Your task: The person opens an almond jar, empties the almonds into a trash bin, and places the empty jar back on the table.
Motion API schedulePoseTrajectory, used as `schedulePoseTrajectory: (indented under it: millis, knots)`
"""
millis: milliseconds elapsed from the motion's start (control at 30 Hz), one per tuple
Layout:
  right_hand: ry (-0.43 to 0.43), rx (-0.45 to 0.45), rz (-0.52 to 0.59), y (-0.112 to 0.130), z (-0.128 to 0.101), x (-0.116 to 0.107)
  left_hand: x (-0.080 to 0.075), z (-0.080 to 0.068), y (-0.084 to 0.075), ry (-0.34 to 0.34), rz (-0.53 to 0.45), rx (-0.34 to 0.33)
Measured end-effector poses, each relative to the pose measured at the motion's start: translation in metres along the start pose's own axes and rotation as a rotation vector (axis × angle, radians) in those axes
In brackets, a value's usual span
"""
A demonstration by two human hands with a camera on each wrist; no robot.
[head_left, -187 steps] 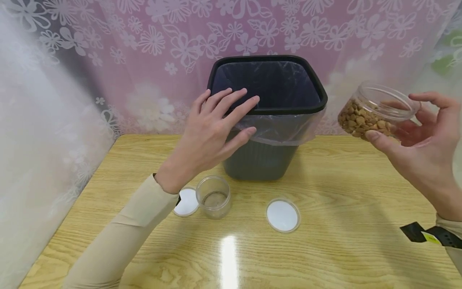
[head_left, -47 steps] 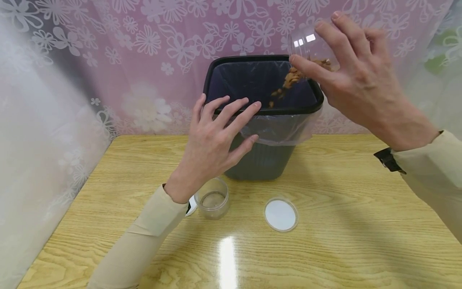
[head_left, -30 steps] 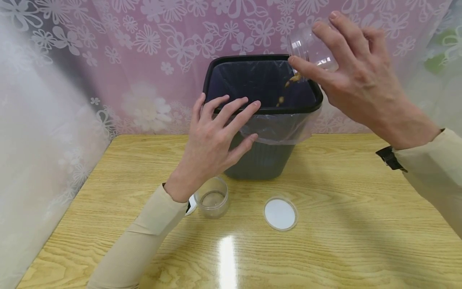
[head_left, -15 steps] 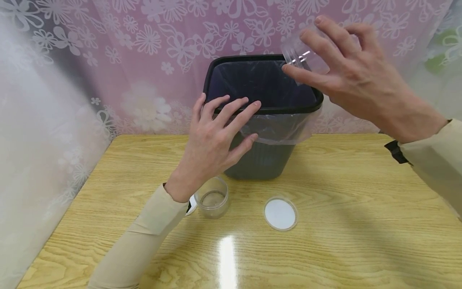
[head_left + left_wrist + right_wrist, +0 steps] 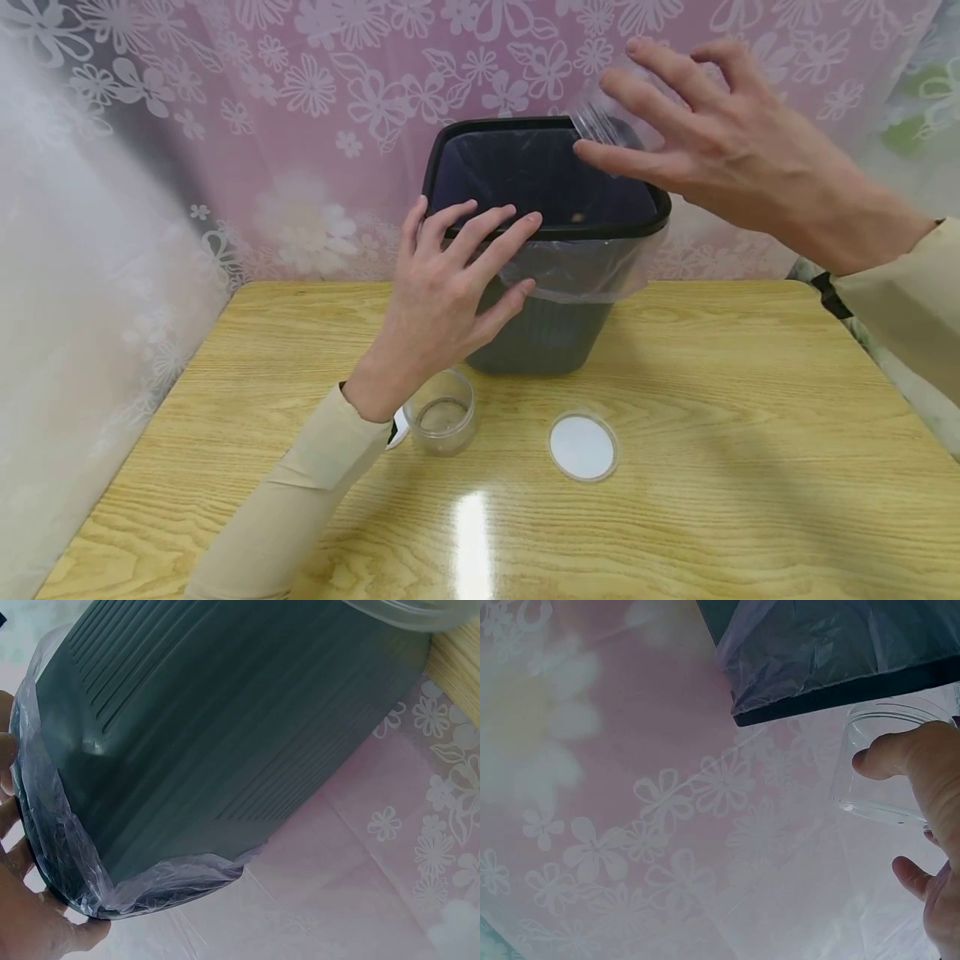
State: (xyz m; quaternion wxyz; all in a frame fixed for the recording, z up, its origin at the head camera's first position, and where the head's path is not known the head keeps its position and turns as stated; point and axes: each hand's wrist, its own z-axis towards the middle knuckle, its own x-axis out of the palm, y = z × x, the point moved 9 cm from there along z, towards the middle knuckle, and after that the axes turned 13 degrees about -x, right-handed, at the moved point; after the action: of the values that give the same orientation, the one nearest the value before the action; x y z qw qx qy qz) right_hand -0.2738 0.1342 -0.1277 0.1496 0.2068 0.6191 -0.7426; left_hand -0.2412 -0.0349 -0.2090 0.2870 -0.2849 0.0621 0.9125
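Observation:
My left hand (image 5: 442,287) rests with spread fingers on the near left rim of a dark trash bin (image 5: 543,337), its thumb low on the outside. A thin plastic liner (image 5: 592,267) folds over the bin's edge. In my right hand (image 5: 735,150) I hold a clear plastic jar (image 5: 847,776), tipped mouth-down over the bin's far right corner. No kibble shows inside the jar in the right wrist view. One blurred brown piece (image 5: 577,218) shows within the bin opening, near the front rim. The bin's bottom is hidden.
On the wooden table (image 5: 675,517) stand an open clear jar (image 5: 442,417) in front of the bin and a round white lid (image 5: 583,447) to its right. Another white lid (image 5: 399,427) is partly hidden behind my left wrist. A flowered pink curtain (image 5: 315,150) hangs behind.
The right hand brought the kibble-filled jar over the bin, tipped it, and the kibble poured out. Lately the jar tilted further and shifted slightly left and down. The left hand stayed on the rim.

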Motion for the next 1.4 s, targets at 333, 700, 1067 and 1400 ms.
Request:
schedulePoseTrajectory:
  millis: [333,700,1067,1400]
  knots:
    - [-0.009,-0.067,-0.019,0.003,0.008,-0.003,0.000,0.000,-0.001,-0.010,0.002,0.004]
    - [-0.012,0.043,0.035,-0.010,-0.003,0.004,0.000,0.001,-0.001,-0.013,-0.005,0.006]
    - [-0.008,0.069,0.078,-0.006,-0.003,0.002,0.001,0.001,0.001,-0.011,-0.014,0.001]
    - [-0.125,0.202,0.104,-0.019,-0.024,0.001,0.002,-0.001,0.002,0.008,-0.049,-0.013]
